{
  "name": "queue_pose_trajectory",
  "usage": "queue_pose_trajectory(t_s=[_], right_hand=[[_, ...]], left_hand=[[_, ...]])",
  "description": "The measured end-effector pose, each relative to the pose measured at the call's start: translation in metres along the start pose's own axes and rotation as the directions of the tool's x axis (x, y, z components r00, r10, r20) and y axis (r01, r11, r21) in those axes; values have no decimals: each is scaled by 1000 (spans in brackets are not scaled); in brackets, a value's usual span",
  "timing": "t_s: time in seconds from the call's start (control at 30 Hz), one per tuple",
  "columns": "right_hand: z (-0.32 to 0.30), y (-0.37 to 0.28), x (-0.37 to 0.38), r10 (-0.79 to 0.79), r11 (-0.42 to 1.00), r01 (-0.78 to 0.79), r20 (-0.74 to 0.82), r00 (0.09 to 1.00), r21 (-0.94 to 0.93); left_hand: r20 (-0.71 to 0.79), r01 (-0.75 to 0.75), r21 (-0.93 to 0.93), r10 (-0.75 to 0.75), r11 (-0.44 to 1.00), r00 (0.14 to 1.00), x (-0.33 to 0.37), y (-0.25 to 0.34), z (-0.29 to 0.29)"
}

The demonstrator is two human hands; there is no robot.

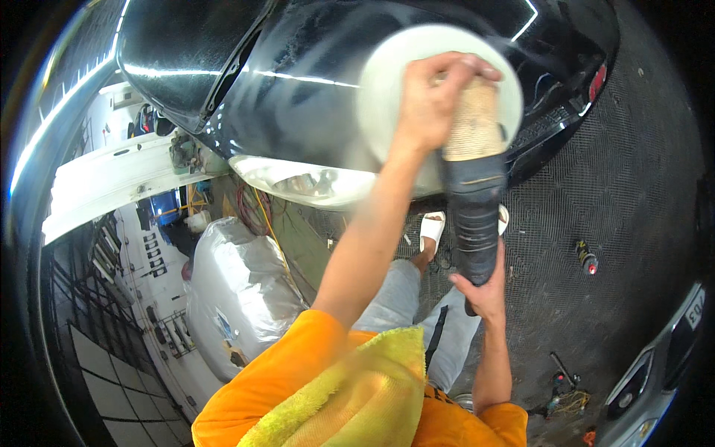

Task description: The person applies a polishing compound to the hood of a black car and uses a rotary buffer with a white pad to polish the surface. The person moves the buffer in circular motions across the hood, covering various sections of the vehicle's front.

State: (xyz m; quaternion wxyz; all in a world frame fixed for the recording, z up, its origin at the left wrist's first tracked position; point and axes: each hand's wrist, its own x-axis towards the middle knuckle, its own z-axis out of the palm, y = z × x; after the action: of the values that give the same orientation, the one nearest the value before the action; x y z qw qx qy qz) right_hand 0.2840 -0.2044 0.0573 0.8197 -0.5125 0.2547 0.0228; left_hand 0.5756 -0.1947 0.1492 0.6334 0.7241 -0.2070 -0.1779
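Note:
Both my hands hold a car polisher (475,194) with a black body, a tan wrapped front section and a large round white pad (380,112). My left hand (430,100) is closed over the tool's head above the pad, its fingers curled on the tan wrapping. Farther back, my right hand (485,292) grips the rear end of the black body. The pad lies over the glossy black car's front panel (313,104), where hazy streaks show. The contact beneath the pad is hidden. Below the panel's edge is a headlight (302,179).
A yellow towel (357,395) hangs on my chest. At left stands a silver-covered shape (238,290), near hoses and cables (257,205). A small bottle (587,257) is on the dark textured floor (596,171). Another car's front (655,380) shows at lower right.

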Motion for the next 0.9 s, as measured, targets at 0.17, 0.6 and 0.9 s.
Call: queue_pose_trajectory(t_s=[0.17,0.6,0.9], right_hand=[[42,9,-8,-63,993,79,174,983,-90],[46,-34,-11,71,993,-38,315,947,-110],[9,-72,0,23,996,-9,159,987,-91]], left_hand=[[-166,85,44,-76,995,983,-55,20,-78],[-354,100,-9,-97,995,930,-84,17,-139],[-234,116,-114,-140,987,962,-5,14,-59]])
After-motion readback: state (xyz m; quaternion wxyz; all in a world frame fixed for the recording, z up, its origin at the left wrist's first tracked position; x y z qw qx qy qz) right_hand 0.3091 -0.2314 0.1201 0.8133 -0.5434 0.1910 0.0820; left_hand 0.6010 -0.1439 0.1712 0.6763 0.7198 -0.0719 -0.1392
